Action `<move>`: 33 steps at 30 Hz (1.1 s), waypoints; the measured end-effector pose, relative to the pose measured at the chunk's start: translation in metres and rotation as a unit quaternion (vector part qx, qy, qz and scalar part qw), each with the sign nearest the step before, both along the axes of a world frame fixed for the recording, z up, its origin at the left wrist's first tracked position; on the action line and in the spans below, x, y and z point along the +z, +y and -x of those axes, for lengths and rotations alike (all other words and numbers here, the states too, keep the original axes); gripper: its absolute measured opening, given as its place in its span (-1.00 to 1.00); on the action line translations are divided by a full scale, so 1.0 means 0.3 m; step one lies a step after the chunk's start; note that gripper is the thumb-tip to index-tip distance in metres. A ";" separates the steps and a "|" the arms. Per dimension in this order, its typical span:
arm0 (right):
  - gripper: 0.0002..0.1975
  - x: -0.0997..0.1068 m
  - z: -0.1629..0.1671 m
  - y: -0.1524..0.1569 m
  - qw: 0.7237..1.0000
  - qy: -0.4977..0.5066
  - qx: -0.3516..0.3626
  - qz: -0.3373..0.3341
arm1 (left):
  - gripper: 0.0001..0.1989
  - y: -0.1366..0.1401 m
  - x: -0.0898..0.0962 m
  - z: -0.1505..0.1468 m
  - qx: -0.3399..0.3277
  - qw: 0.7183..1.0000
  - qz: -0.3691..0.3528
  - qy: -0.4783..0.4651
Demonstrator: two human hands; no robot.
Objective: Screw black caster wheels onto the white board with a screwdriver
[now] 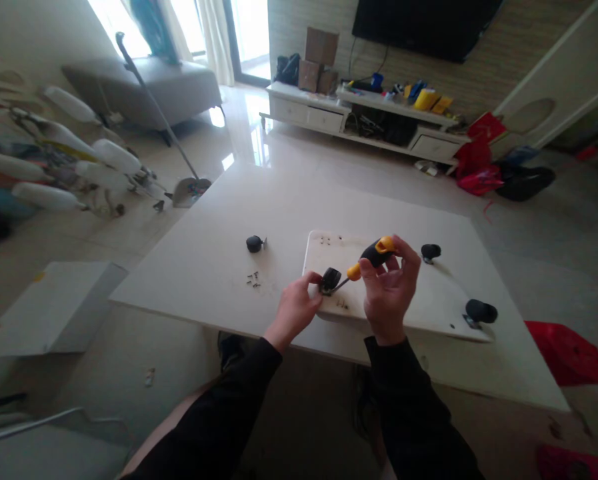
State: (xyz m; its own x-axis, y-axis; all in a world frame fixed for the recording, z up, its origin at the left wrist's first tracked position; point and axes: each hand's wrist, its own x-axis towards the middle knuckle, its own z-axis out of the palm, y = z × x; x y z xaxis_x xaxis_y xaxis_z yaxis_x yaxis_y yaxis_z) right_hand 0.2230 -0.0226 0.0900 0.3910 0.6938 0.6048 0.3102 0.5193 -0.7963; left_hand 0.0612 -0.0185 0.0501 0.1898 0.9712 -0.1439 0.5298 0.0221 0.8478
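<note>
My right hand (391, 290) grips a yellow and black screwdriver (376, 255), its shaft slanting down to the left. The tip meets the mounting plate of a black caster wheel (331, 279) at the near left corner of a white board (393, 293). With its fingers closed on that caster's base, my left hand (299, 303) holds it against the board. A few screws (342, 305) lie on the board just right of the caster. Two more casters, one far (431, 252) and one near (480, 311), stand at the board's right end.
On the white table (219, 220), left of the board, lie a loose caster (254, 244) and several small screws (253, 280). A white box (39, 307) sits on the floor at left. Red bags (566, 352) are beyond the table's right edge; a long-handled dustpan (191, 191) stands beyond its left.
</note>
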 end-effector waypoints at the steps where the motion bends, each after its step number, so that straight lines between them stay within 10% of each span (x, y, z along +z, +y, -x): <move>1: -0.43 -0.003 -0.002 -0.003 1.000 -0.007 0.006 0.002 | -0.68 0.001 -0.004 0.000 -0.001 1.000 -0.003 0.000; 33: -0.59 -0.008 -0.016 -0.017 0.997 0.036 0.063 0.006 | -0.71 -0.025 0.010 0.005 -0.052 0.975 -0.068 0.208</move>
State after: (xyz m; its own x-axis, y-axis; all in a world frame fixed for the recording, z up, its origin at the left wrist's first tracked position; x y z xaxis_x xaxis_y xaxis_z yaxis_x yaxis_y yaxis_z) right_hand 0.2277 -0.0276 0.0876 0.3426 0.7468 0.5700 0.1847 0.5413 -0.8203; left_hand 0.0596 -0.0261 0.0530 0.2400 0.9655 -0.1013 0.8214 -0.1463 0.5512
